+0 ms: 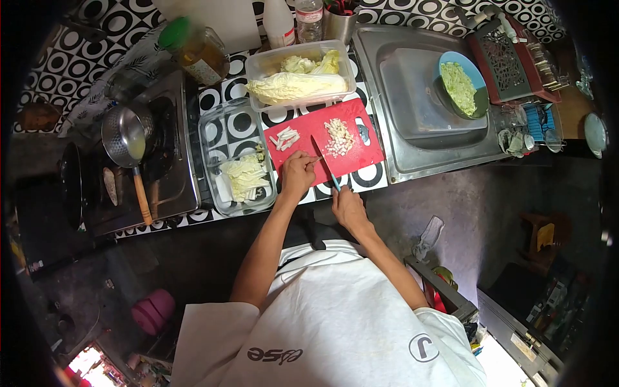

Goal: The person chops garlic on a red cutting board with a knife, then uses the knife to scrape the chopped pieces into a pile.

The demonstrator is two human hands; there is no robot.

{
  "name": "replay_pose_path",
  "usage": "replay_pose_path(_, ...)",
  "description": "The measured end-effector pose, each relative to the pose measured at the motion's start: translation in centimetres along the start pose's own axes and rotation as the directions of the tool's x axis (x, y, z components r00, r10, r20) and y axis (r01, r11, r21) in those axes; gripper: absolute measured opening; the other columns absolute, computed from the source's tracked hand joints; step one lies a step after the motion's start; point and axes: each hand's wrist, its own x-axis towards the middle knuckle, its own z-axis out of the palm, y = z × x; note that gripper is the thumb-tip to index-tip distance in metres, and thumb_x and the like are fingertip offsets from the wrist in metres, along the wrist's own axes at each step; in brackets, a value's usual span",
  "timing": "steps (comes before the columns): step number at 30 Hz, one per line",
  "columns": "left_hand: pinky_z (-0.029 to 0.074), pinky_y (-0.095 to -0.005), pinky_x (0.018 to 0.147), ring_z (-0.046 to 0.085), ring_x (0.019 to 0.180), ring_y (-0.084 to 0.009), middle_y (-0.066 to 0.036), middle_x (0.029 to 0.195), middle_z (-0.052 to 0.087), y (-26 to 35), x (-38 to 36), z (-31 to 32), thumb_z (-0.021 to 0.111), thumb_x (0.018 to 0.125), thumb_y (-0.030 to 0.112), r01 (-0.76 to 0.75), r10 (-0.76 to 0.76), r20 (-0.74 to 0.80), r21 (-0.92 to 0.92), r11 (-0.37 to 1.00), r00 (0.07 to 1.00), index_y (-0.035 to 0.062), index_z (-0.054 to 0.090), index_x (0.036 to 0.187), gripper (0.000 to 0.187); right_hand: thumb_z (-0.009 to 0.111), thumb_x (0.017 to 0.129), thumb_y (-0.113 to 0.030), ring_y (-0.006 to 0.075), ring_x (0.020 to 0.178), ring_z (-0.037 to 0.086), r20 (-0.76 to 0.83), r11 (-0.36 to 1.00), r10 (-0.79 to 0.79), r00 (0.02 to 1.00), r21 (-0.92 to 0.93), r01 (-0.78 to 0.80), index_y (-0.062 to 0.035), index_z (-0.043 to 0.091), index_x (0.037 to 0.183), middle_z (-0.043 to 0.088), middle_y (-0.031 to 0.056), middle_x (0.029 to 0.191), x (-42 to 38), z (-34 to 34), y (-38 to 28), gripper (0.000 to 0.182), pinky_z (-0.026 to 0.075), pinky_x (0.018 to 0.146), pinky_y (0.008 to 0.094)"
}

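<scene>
My right hand (350, 208) grips a kitchen knife (325, 164) by its light blue handle, the blade pointing away across a red cutting board (367, 160). Left of the blade, my left hand (298, 175) is closed with its fingertips down on the board, holding what looks like a pale strip of cabbage stalk (314, 159) beside the knife; the fingers partly hide it. Beyond that hand lies a small heap of cut cabbage stalk strips (284, 138). Diced cabbage stalk (338, 137) is piled right of the blade.
A clear container (218, 205) holding cabbage leaves stands left of the board. Behind it, another plastic container (351, 68) holds napa cabbage (296, 88). A bowl of chopped cabbage (459, 88) rests over the sink (403, 166) at right. A saucepan (122, 143) sits on the stove at left.
</scene>
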Motion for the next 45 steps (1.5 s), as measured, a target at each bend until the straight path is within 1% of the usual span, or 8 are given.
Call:
replay_pose_path(9, 0.047, -0.0304, 0.059, 0.060, 0.064, -0.0222, -0.011, 0.079, 0.062, 0.1, -0.1, 0.0, 0.058, 0.071, -0.001, -0.011, 0.012, -0.038, 0.026, 1.000, 0.999, 0.0047, 0.070, 0.087, 0.021, 0.044, 0.091, -0.025, 0.0486, 0.080, 0.059, 0.000, 0.997, -0.077, 0.997, -0.006, 0.077, 0.0079, 0.055, 0.090, 0.059, 0.0335, 0.079, 3.3, 0.3, -1.2, 0.035, 0.047, 0.073, 0.0522)
replay_pose_path(11, 0.047, -0.0301, 0.059, 0.060, 0.064, -0.0219, -0.010, 0.080, 0.062, 0.3, 0.0, 0.0, 0.059, 0.071, 0.000, 0.050, -0.051, -0.036, -0.007, 0.999, 0.998, 0.0055, 0.070, 0.087, 0.020, 0.044, 0.091, -0.025, 0.0484, 0.080, 0.059, -0.030, 0.993, -0.118, 0.993, -0.021, 0.117, 0.0086, 0.057, 0.087, 0.059, 0.0336, 0.078, 3.6, 0.3, -0.8, 0.036, 0.047, 0.073, 0.0512)
replay_pose_path(14, 0.047, -0.0303, 0.060, 0.060, 0.064, -0.0214, -0.010, 0.081, 0.062, 0.5, 0.0, -0.1, 0.061, 0.071, 0.001, 0.075, -0.075, -0.018, -0.011, 0.997, 0.997, 0.0060, 0.070, 0.088, 0.020, 0.045, 0.091, -0.023, 0.0493, 0.079, 0.056, 0.043, 0.997, -0.068, 0.997, 0.042, 0.067, 0.0099, 0.057, 0.081, 0.056, 0.0348, 0.076, 2.2, -1.2, -1.7, 0.037, 0.046, 0.070, 0.0509)
replay_pose_path(17, 0.047, -0.0308, 0.060, 0.060, 0.064, -0.0215, -0.010, 0.081, 0.062, 0.5, 0.0, 0.0, 0.061, 0.072, 0.002, 0.067, -0.067, -0.018, -0.008, 0.998, 0.998, 0.0058, 0.070, 0.087, 0.018, 0.045, 0.091, -0.024, 0.0487, 0.081, 0.056, 0.029, 0.996, -0.072, 0.997, 0.057, 0.071, 0.0095, 0.058, 0.079, 0.057, 0.0344, 0.077, 0.9, -1.6, -1.4, 0.038, 0.046, 0.070, 0.0511)
replay_pose_path(30, 0.047, -0.0311, 0.060, 0.060, 0.064, -0.0238, -0.011, 0.080, 0.061, 0.7, 0.1, -0.1, 0.061, 0.071, 0.002, 0.026, -0.027, -0.039, -0.015, 1.000, 0.999, 0.0033, 0.069, 0.084, 0.015, 0.044, 0.092, -0.028, 0.0496, 0.084, 0.057, 0.048, 0.999, 0.044, 0.998, -0.004, -0.044, 0.0074, 0.053, 0.091, 0.058, 0.0347, 0.082, -0.9, -0.3, -0.1, 0.037, 0.045, 0.074, 0.0546)
replay_pose_path(39, 0.047, -0.0303, 0.059, 0.059, 0.062, -0.0223, -0.011, 0.078, 0.062, 0.4, 0.1, 0.1, 0.064, 0.073, 0.005, 0.008, -0.008, -0.073, -0.010, 1.000, 0.997, 0.0035, 0.069, 0.084, 0.012, 0.044, 0.091, -0.025, 0.0501, 0.079, 0.057, -0.028, 0.998, -0.058, 0.998, 0.003, 0.059, 0.0088, 0.054, 0.089, 0.058, 0.0340, 0.077, 2.2, 0.5, -1.0, 0.035, 0.046, 0.071, 0.0530)
replay_pose_path(41, 0.047, -0.0306, 0.058, 0.059, 0.062, -0.0213, -0.011, 0.075, 0.060, 1.2, 0.1, -0.5, 0.066, 0.073, 0.007, 0.130, -0.131, -0.028, -0.043, 0.991, 0.991, 0.0035, 0.069, 0.083, 0.011, 0.043, 0.091, -0.025, 0.0487, 0.081, 0.058, 0.001, 0.999, -0.043, 0.999, -0.009, 0.043, 0.0081, 0.055, 0.089, 0.058, 0.0340, 0.080, 2.5, -0.1, -1.9, 0.036, 0.046, 0.073, 0.0525)
replay_pose_path(45, 0.047, -0.0310, 0.058, 0.059, 0.061, -0.0205, -0.011, 0.071, 0.059, 0.6, 0.1, -0.3, 0.068, 0.072, 0.008, 0.160, -0.162, -0.040, -0.050, 0.986, 0.986, 0.0033, 0.069, 0.081, 0.011, 0.043, 0.091, -0.026, 0.0478, 0.084, 0.058, 0.046, 0.999, -0.032, 0.998, -0.006, 0.032, 0.0076, 0.057, 0.088, 0.059, 0.0342, 0.083, 2.6, -0.7, -1.9, 0.037, 0.047, 0.075, 0.0520)
